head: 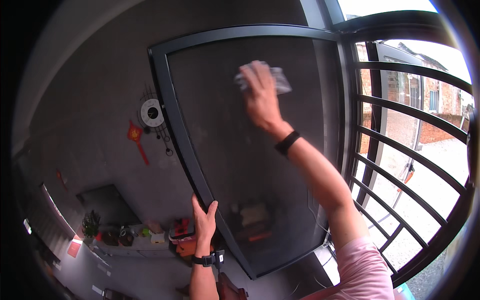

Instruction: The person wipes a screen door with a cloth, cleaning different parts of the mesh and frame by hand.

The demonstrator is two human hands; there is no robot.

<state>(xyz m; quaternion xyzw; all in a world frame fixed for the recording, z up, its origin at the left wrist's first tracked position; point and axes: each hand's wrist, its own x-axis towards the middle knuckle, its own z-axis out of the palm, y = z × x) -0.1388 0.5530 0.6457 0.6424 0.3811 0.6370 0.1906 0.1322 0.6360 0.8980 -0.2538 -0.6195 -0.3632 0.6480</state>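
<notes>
A framed window sash [189,150] with a dark pane [225,123] stands swung inward before me. My right hand [262,97] is spread over a crumpled grey-and-white cloth [284,80], against the upper part of the pane. The cloth sticks out on both sides of the fingers, and hand and cloth are slightly blurred. Lower down, my left hand [205,221] grips the sash's long outer edge, its thumb on the near face and the other fingers reaching behind. Faint shapes show in the pane's lower part; I cannot tell whether they are reflected or seen through it.
Dark metal window bars [412,108] run along the right, with a brick building [431,127] outside. A wall clock [152,113] and a red hanging ornament [135,137] are on the wall behind the sash. Farther back, a television [108,206] stands above a low cabinet [137,245] bearing several items.
</notes>
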